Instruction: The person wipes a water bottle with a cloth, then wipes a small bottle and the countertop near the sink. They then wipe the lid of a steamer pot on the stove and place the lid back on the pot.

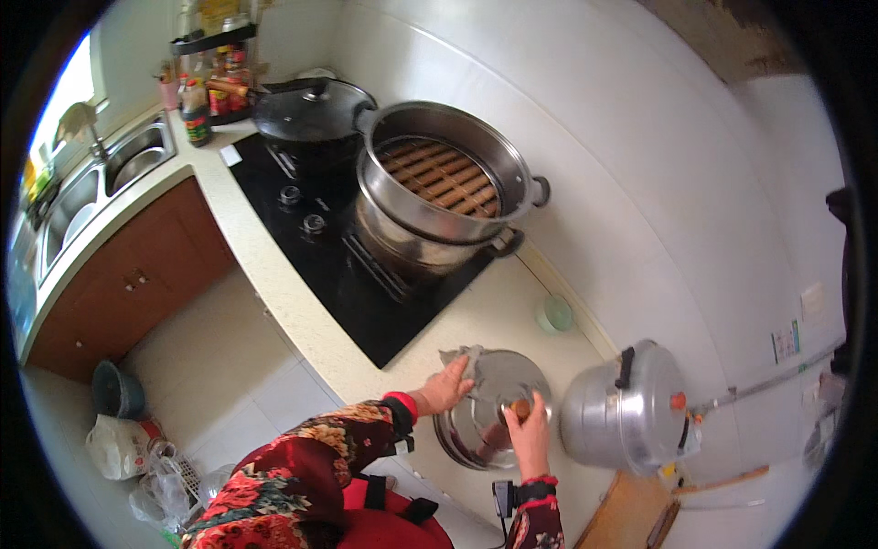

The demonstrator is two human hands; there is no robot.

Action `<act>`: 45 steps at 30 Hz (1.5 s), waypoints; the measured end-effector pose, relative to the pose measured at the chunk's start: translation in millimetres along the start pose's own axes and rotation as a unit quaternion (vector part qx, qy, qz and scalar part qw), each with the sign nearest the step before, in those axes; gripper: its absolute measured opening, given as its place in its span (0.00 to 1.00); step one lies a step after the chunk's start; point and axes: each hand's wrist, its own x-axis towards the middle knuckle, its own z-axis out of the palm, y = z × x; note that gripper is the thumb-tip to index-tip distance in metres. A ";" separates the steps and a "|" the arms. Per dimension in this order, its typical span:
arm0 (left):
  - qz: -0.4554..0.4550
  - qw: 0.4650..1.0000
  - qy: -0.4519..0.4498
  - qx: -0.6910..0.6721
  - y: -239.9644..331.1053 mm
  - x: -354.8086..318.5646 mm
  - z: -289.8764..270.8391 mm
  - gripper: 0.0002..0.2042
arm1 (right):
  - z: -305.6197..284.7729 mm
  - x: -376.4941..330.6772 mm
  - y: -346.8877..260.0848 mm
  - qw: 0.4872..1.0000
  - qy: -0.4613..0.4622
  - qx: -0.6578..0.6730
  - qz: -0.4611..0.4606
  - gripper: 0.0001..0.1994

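Observation:
A round steel pot lid (508, 371) is on the pale counter, right of the stove. My right hand (529, 439) has its fingers closed round the lid's brown knob (519, 408). At the lid's upper left edge, my left hand (444, 389) presses a grey cloth (465, 357) against the metal, its fingers closed on the cloth. What lies under the lid cannot be made out, though a second metal rim shows at its left. On the black stove stands an uncovered steel steamer pot (412, 229), with a slatted wooden rack (444, 178) inside.
A large aluminium pressure cooker (599, 416) stands close to the right of the lid. Behind are a green glass (554, 314) and the wall. A covered dark wok (315, 114), sauce bottles (196, 119) and a double sink (73, 215) are at the far left.

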 end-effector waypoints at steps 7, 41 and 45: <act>-0.011 0.999 -0.044 0.006 16.0 18.5 -10.0 0.29 | 11.5 -3.0 26.0 0.994 -0.095 0.016 -0.053 0.20; 0.241 0.899 -0.099 0.352 67.7 -13.8 22.0 0.32 | 15.5 -14.5 22.3 0.995 -0.056 0.073 -0.028 0.20; 0.279 0.883 -0.174 0.336 55.9 -75.0 2.6 0.34 | 15.6 -17.4 18.4 0.995 -0.058 0.071 -0.026 0.19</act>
